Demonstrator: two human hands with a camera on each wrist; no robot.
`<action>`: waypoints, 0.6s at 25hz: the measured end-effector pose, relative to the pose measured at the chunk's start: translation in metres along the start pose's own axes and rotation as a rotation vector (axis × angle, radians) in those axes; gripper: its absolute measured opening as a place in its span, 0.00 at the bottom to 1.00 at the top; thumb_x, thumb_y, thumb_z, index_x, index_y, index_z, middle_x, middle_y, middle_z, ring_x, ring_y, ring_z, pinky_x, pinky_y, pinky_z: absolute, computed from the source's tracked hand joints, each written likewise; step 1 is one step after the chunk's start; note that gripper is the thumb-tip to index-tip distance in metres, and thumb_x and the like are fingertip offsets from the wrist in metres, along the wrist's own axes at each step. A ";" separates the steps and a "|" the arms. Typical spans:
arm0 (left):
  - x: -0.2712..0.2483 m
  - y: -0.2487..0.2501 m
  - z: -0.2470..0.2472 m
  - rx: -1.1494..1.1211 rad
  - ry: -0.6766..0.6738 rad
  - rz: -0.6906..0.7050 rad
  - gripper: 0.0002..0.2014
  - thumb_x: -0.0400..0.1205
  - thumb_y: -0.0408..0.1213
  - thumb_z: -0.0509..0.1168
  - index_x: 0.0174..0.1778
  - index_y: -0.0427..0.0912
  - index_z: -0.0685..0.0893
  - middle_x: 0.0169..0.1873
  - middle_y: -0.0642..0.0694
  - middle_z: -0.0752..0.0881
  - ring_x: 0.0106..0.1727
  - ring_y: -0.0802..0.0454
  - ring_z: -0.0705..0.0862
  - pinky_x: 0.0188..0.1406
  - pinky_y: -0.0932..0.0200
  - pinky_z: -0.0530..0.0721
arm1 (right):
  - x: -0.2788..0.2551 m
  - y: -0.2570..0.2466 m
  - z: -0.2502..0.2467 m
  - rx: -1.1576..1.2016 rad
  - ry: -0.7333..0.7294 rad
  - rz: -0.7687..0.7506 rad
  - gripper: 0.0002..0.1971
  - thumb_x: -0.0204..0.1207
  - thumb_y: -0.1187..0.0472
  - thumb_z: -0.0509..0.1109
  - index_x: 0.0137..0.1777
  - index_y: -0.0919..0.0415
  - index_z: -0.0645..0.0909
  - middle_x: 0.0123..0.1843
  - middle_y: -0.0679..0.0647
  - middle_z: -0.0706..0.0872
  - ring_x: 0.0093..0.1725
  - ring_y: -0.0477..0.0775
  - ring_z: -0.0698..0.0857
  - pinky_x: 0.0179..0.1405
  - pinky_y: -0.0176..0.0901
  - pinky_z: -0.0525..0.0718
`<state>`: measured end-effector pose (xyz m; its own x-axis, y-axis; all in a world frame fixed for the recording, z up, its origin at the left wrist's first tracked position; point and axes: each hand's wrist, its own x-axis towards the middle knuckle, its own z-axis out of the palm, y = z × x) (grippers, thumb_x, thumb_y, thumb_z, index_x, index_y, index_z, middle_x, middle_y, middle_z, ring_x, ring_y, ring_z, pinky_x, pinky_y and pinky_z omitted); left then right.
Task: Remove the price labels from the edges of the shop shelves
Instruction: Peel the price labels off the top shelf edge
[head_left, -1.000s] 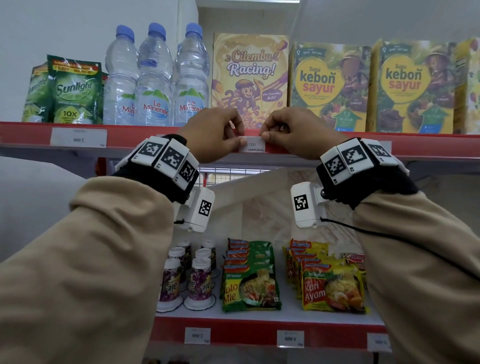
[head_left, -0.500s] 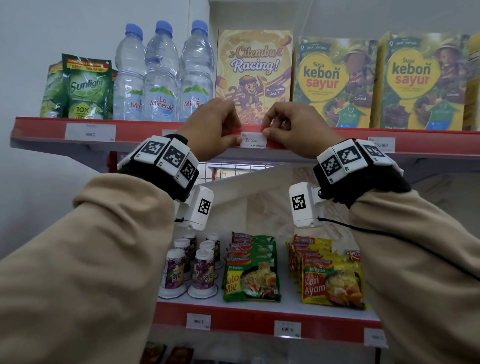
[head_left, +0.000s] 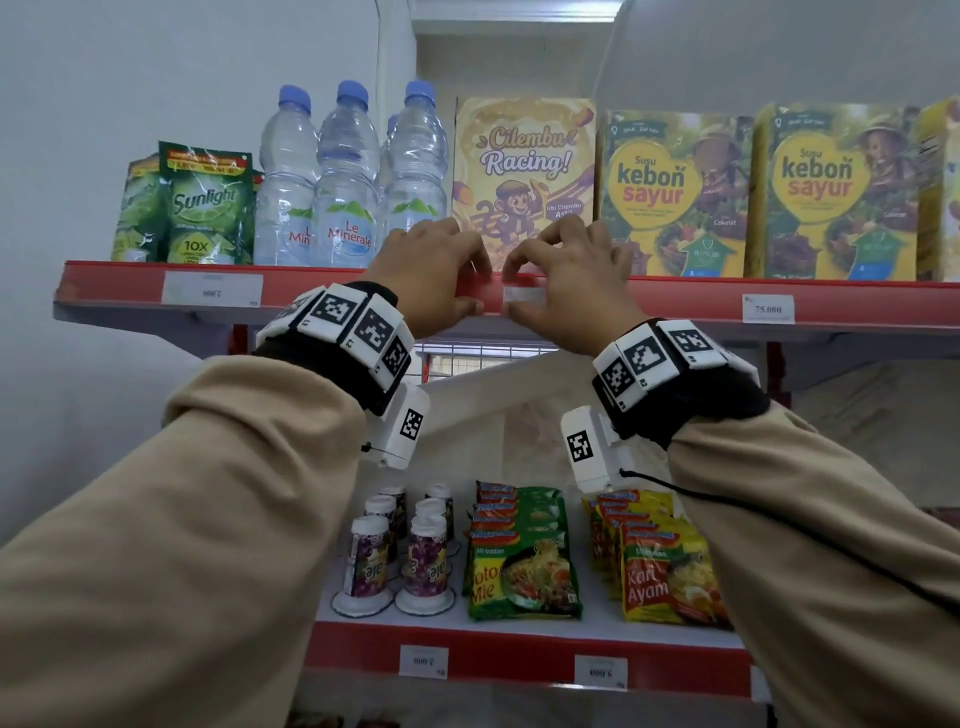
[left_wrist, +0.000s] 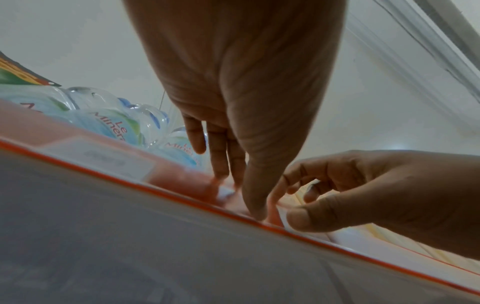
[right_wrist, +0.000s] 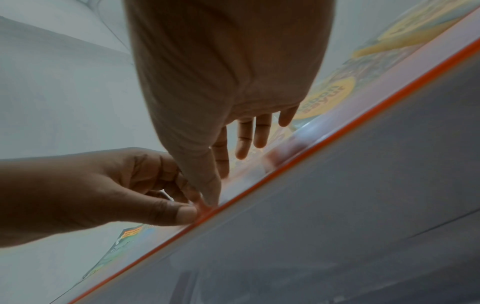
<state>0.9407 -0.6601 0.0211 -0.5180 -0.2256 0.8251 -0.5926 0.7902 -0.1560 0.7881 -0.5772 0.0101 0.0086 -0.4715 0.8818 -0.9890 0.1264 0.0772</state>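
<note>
Price label (head_left: 524, 294) between both hands

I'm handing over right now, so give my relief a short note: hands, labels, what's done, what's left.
Left hand grips the red top shelf edge beside the middle label.
Right hand pinches that label, still in the strip.
Done: no label visibly off yet.
Left: this one, the top left label, the 75.000 label, and the lower shelf labels.
</note>
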 end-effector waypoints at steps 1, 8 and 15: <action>-0.001 -0.007 -0.004 -0.026 -0.022 0.015 0.20 0.74 0.47 0.74 0.60 0.48 0.81 0.56 0.45 0.79 0.62 0.45 0.76 0.63 0.47 0.73 | 0.003 -0.008 0.003 -0.006 -0.007 -0.002 0.17 0.68 0.41 0.72 0.57 0.40 0.79 0.63 0.51 0.71 0.67 0.57 0.65 0.63 0.55 0.61; -0.027 -0.072 -0.021 -0.066 -0.025 0.042 0.19 0.73 0.44 0.75 0.60 0.48 0.83 0.54 0.46 0.80 0.56 0.48 0.79 0.58 0.48 0.79 | 0.029 -0.072 0.029 -0.025 -0.038 -0.027 0.20 0.69 0.40 0.70 0.55 0.52 0.78 0.60 0.54 0.78 0.65 0.59 0.70 0.64 0.56 0.64; -0.053 -0.130 -0.029 -0.010 0.009 0.022 0.22 0.74 0.50 0.74 0.62 0.51 0.82 0.55 0.46 0.79 0.60 0.46 0.77 0.61 0.46 0.78 | 0.042 -0.101 0.036 -0.064 -0.120 0.024 0.19 0.66 0.42 0.71 0.48 0.53 0.74 0.54 0.56 0.78 0.61 0.61 0.72 0.64 0.58 0.71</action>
<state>1.0634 -0.7348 0.0131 -0.5254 -0.2028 0.8263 -0.5750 0.8005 -0.1692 0.8833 -0.6409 0.0224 -0.0369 -0.5685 0.8219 -0.9771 0.1930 0.0896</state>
